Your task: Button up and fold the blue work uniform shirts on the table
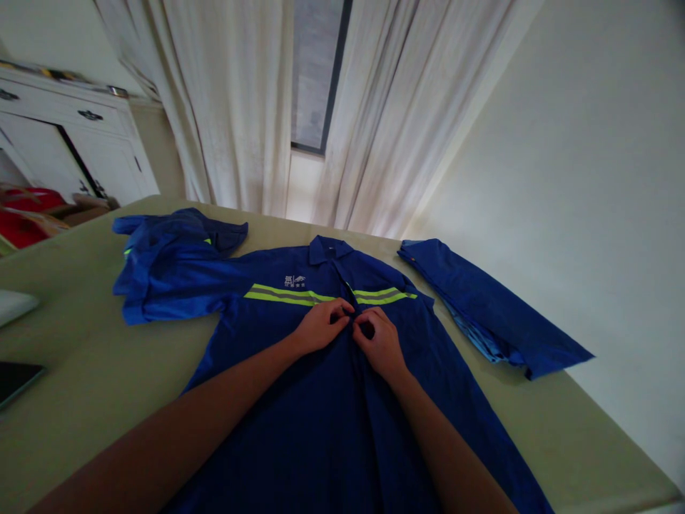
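A blue work jacket [300, 400] lies spread on its back, collar at the far end, with a yellow-green reflective stripe across the chest and a white logo on one side. My left hand [325, 325] pinches the edge of its front opening just below the stripe. Facing it, my right hand [379, 339] pinches the other edge of the same opening. The fingertips of both hands almost meet there. Any button or fastener between them is too small to make out.
The jacket rests on a pale green tabletop [96, 364]. Bunched blue clothing [176, 243] lies at the back left, folded blue trousers [492, 307] along the right by the wall. A dark phone-like object [18, 378] and a white object [15, 305] sit at the left edge.
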`<state>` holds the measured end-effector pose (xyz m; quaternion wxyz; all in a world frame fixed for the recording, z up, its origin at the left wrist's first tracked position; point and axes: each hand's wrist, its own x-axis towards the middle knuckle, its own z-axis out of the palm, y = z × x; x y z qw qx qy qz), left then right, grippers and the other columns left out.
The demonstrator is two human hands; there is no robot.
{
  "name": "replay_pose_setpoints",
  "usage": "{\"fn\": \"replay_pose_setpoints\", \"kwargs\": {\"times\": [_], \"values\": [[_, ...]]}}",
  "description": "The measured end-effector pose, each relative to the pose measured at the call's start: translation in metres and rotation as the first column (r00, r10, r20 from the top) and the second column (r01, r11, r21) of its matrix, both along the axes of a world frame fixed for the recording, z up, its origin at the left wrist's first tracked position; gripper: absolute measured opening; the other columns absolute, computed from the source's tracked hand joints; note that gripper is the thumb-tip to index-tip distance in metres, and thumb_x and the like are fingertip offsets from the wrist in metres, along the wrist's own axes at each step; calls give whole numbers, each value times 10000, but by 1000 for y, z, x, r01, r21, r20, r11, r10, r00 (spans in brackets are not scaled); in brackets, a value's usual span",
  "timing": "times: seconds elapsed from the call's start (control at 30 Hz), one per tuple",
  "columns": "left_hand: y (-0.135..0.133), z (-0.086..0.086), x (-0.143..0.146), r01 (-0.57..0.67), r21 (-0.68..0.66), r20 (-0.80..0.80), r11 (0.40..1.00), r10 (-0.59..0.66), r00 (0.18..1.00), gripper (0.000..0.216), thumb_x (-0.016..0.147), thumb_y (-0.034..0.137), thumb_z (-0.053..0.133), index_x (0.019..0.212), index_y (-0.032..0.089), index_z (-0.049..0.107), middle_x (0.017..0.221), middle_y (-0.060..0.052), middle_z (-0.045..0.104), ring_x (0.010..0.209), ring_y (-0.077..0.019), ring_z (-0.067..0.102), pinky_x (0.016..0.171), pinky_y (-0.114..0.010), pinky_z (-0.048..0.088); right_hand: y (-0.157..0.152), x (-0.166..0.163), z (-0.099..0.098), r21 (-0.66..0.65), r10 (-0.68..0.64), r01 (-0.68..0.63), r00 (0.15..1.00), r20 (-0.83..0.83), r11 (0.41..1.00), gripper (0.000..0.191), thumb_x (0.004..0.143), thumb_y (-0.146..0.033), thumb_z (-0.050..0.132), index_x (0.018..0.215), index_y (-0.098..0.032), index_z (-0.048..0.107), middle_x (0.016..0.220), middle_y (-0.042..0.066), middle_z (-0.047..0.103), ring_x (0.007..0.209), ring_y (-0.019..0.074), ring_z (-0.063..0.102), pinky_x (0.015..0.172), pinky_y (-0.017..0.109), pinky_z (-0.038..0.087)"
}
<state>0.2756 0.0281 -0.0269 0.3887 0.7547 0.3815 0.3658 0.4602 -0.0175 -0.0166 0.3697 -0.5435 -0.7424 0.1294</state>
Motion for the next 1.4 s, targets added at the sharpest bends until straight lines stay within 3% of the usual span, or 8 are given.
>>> {"fn": "replay_pose_setpoints", "kwargs": {"times": [0.23, 0.43, 0.53, 0.7, 0.9, 1.07, 1.3, 1.4], "values": [[5, -4, -2, 76, -57, 92, 995, -71, 993, 268, 841, 208, 616, 1092, 180, 706, 805, -3, 732, 722, -162, 675, 685, -265, 500, 5, 5, -3, -31, -13, 9, 992, -127, 999, 87, 861, -241, 622, 840, -206, 700, 920, 41, 680, 768, 171, 627, 701, 285, 489], [0, -4, -3, 92, 5, 103, 996, -92, 990, 429, 768, 127, 658, 1188, 214, 643, 898, 1, 742, 864, -173, 715, 844, -293, 544, 10, 12, -6, -114, 7, -34, 974, -228, 993, 151, 881, -314, 632, 848, -200, 726, 874, 38, 705, 727, 164, 636, 674, 277, 500], [-2, -2, -3, 70, 17, 122, 997, -72, 990, 363, 792, 121, 672, 1137, 221, 617, 912, 6, 749, 908, -174, 727, 915, -312, 547, 9, 13, -5, -119, 26, -58, 968, -252, 991, 161, 881, -326, 655, 850, -198, 747, 899, 49, 723, 751, 173, 655, 695, 290, 515], [-8, -1, -4, 4, 151, -54, 989, 4, 999, 138, 852, 119, 632, 939, 225, 647, 952, -9, 740, 918, -189, 712, 888, -314, 541, 8, 11, -4, -116, 54, -87, 963, -265, 989, 164, 868, -339, 683, 868, -202, 774, 954, 64, 722, 786, 181, 674, 704, 296, 533], [-14, -1, -3, 22, 332, -250, 943, 66, 966, 159, 914, 135, 558, 968, 236, 668, 975, -33, 698, 944, -204, 660, 878, -311, 503, 6, 12, -4, -99, 77, -96, 980, -183, 990, 124, 825, -310, 733, 882, -207, 771, 963, 54, 697, 709, 155, 640, 627, 274, 511], [-15, 1, -4, 26, 325, -245, 945, 58, 968, 164, 931, 148, 544, 989, 239, 667, 978, -32, 683, 928, -194, 644, 870, -307, 491, 2, 9, 3, -47, 44, -49, 995, -89, 998, 97, 870, -273, 692, 852, -211, 764, 955, 55, 699, 713, 159, 642, 666, 292, 518], [-8, 0, -6, 78, 301, -123, 950, -43, 991, 146, 916, 125, 559, 946, 228, 658, 963, -25, 679, 938, -185, 653, 880, -302, 499, 4, 10, -2, -50, 84, -94, 982, -169, 994, 109, 865, -229, 660, 896, -210, 764, 1025, 65, 704, 762, 167, 669, 688, 288, 547], [-4, -4, -4, 68, 214, -62, 975, -55, 997, 157, 857, 101, 597, 951, 221, 636, 960, -21, 684, 904, -182, 669, 855, -301, 523, 5, 10, -4, -55, 106, -117, 980, -171, 992, 125, 882, -244, 662, 929, -216, 774, 1051, 68, 705, 812, 175, 680, 727, 297, 557]]}}
